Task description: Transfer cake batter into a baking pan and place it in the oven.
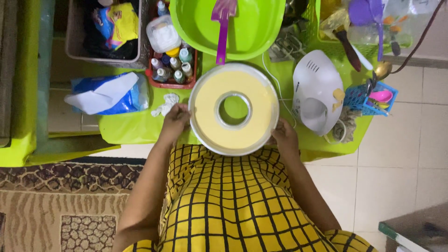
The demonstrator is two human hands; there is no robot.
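Far left: a grey storage bin (74, 44) of packets stands at the far edge; nearer lies a blue-and-white tissue pack (109, 93) on the lime-green table (126, 128).
Left of centre: a red basket (170, 83) of small colouring bottles sits just beside the pan; a crumpled white tissue (165, 103) lies near the left hand.
Left hand (175, 122): curled against the pan's left rim, fingers closed onto the edge, holding it.
Centre: a white ring cake pan (233, 108), filled close to the rim with smooth pale yellow batter (210, 109), rests on the near part of the table, right in front of the person; green shows through its centre tube.
Far centre: a lime-green mixing bowl (252, 28) touches the pan's far rim, with a purple spatula (221, 28) leaning in it, handle over the bowl's edge.
Right hand (283, 137): bent around the pan's near-right rim, gripping it; fingertips hidden under the edge.
Right: a white hand mixer (317, 91) lies on its side, its cord (275, 84) running past the pan; a blue basket (373, 95) of utensils sits beyond.
Risk, spill: batter stands high, so any tilt between the two hands would likely send it over the rim or down the centre tube.
Risk, snag: the cord lies close to the rim and could catch on it.
Risk, knock: the spatula handle overhangs the pan and may drop into the batter.
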